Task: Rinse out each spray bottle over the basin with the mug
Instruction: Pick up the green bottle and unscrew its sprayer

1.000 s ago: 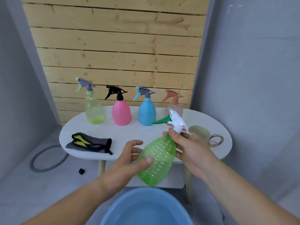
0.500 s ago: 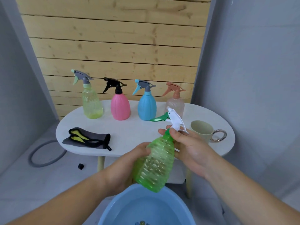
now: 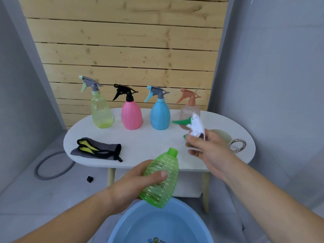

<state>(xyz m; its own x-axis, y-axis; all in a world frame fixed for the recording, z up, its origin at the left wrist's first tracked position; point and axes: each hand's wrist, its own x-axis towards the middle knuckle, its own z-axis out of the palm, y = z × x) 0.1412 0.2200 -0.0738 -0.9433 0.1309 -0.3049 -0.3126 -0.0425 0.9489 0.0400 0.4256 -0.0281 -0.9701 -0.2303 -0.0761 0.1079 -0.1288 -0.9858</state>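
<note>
Green spray bottle (image 3: 160, 179) was found in the head view, held tilted above the near rim of the blue basin (image 3: 126, 218), with its threaded neck open and pointing up and away. The left hand (image 3: 135, 183) was closed around the ribbed body, thumb across the front. The right hand (image 3: 208, 148) was closed on the white trigger head (image 3: 195, 127), held apart from the neck and above the bench (image 3: 154, 141); the dip tube was too faint to trace. The mug (image 3: 222, 135) stood on the bench just behind the right hand, partly hidden by it. Four capped bottles stood in a row at the rear of the bench, and a folded cloth (image 3: 98, 149) lay to the left. In the inspector's judgement, the trigger head should be set down on the bench clear of the mug, freeing that hand to take the mug. The bottle's mouth should be kept over the basin and steady, so that poured water and run-off fall inside the rim.
</note>
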